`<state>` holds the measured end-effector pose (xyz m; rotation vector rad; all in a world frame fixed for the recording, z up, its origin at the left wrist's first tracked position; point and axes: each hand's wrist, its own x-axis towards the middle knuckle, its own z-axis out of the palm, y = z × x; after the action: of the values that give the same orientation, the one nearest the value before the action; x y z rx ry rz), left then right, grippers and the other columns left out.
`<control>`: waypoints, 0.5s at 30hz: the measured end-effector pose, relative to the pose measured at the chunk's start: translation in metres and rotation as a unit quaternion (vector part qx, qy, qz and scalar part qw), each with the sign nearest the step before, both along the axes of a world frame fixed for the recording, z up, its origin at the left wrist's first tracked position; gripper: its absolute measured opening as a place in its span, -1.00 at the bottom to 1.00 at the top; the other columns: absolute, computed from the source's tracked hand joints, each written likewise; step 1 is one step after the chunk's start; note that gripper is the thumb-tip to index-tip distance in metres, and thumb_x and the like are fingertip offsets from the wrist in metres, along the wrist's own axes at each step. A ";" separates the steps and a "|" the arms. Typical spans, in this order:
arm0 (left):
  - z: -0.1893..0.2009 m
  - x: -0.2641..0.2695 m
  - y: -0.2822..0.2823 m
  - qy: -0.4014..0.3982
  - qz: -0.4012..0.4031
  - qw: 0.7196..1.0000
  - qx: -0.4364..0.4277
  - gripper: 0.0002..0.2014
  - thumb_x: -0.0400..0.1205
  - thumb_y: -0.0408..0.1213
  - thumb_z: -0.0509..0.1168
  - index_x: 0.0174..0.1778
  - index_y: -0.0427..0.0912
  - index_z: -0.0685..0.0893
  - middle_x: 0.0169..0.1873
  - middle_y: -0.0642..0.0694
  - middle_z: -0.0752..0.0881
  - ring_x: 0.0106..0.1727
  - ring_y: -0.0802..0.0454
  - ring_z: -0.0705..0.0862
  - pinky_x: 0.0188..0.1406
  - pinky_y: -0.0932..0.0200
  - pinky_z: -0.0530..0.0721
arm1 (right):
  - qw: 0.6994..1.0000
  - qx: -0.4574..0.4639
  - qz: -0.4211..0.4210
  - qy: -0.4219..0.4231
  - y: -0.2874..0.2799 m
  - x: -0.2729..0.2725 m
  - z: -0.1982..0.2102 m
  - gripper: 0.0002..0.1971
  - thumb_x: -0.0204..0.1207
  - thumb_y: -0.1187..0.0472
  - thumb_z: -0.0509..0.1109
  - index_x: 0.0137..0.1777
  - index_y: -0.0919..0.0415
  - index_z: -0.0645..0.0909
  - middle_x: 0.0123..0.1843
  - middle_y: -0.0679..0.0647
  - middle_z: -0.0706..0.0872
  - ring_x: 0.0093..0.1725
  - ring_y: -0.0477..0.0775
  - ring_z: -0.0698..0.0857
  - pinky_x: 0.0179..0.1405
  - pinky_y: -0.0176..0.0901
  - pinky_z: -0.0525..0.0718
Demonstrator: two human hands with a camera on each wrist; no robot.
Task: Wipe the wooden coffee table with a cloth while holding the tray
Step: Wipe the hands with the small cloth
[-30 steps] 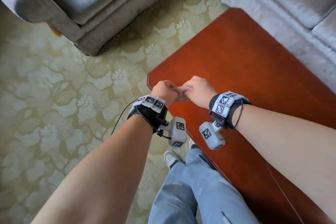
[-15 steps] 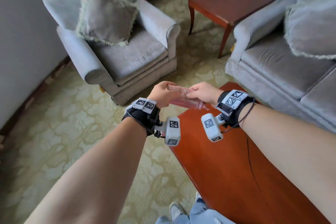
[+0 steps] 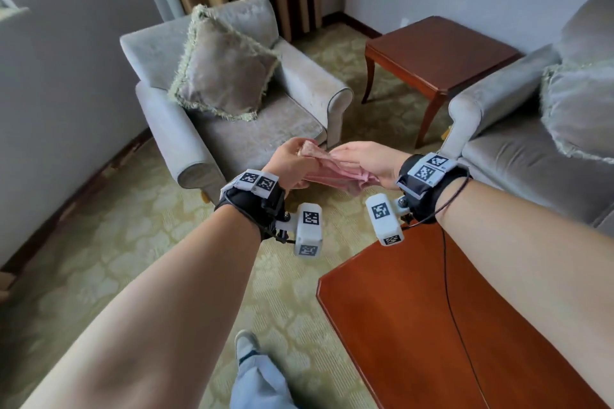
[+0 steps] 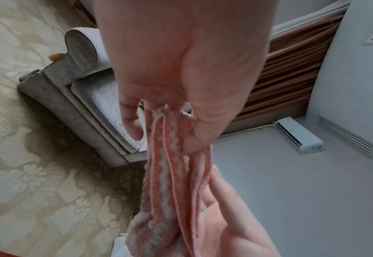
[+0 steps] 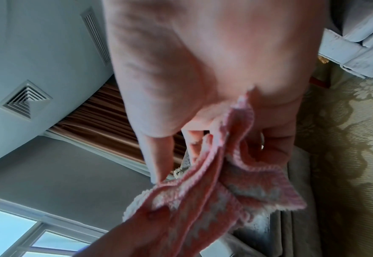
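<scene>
- The left hand (image 3: 287, 164) and the right hand (image 3: 372, 163) are both raised in the air, above the carpet (image 3: 99, 262) just past the corner of the coffee table (image 3: 415, 325).
- Between them they hold a pink cloth (image 3: 327, 173), bunched in folds and pulled out from one hand to the other.
- The left fingers are curled tight round one end of the cloth; the right thumb and fingers pinch the other end, and loose edges hang from it.
- I judge that the step in hand is preparing the cloth, before any wiping; the cloth does not touch the table.
- No tray is seen in any view, so I cannot say where it is.
- The next move probably calls for one hand to keep the cloth alone, so the other is free for the tray, and then to bring the cloth flat down on the table top.
</scene>
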<state>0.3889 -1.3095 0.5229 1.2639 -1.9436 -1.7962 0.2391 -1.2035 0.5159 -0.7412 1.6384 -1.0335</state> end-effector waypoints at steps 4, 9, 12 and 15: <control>-0.017 -0.003 -0.074 -0.045 0.019 0.999 -0.013 -0.85 0.63 -0.19 0.37 0.09 -0.04 0.62 -0.02 -0.15 0.72 0.00 -0.07 0.71 -0.10 0.00 0.74 | 0.999 0.008 0.027 0.022 -0.063 0.008 -0.018 -0.52 0.46 0.05 0.57 0.35 0.04 0.54 0.01 0.16 0.79 -0.11 0.11 0.77 -0.21 -0.04 0.68; -0.021 -0.005 -0.171 -0.087 -0.027 0.995 -0.033 -0.87 0.69 -0.26 0.31 0.12 -0.17 0.63 -0.19 -0.09 0.65 -0.11 -0.05 0.68 -0.35 0.17 0.67 | 0.999 0.025 -0.006 0.041 -0.147 0.017 -0.024 -0.59 0.49 0.23 0.55 0.32 0.14 0.56 -0.07 0.17 0.77 -0.17 0.10 0.78 -0.28 -0.08 0.72; -0.021 -0.014 -0.220 -0.106 -0.069 0.991 -0.044 -0.82 0.68 -0.27 0.35 0.18 -0.18 0.63 0.00 -0.20 0.73 0.09 -0.19 0.74 -0.03 -0.01 0.80 | 0.997 0.026 -0.048 0.057 -0.189 0.016 -0.028 -0.74 0.58 0.18 0.47 0.22 0.22 0.64 -0.01 0.20 0.82 -0.11 0.17 0.81 -0.24 -0.05 0.76; -0.024 -0.030 -0.254 -0.120 -0.103 0.987 -0.041 -0.86 0.68 -0.27 0.36 0.14 -0.10 0.64 0.14 -0.21 0.74 0.11 -0.12 0.77 -0.08 0.05 0.82 | 0.988 0.027 -0.143 0.048 -0.215 0.007 -0.036 -0.85 0.64 0.22 0.39 -0.08 0.32 0.66 -0.18 0.22 0.77 -0.22 0.18 0.76 -0.29 -0.06 0.70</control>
<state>0.3585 -1.5630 0.4988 1.3510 -2.3316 -1.6969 0.2465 -1.4189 0.4804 -0.5374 1.8879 -1.1638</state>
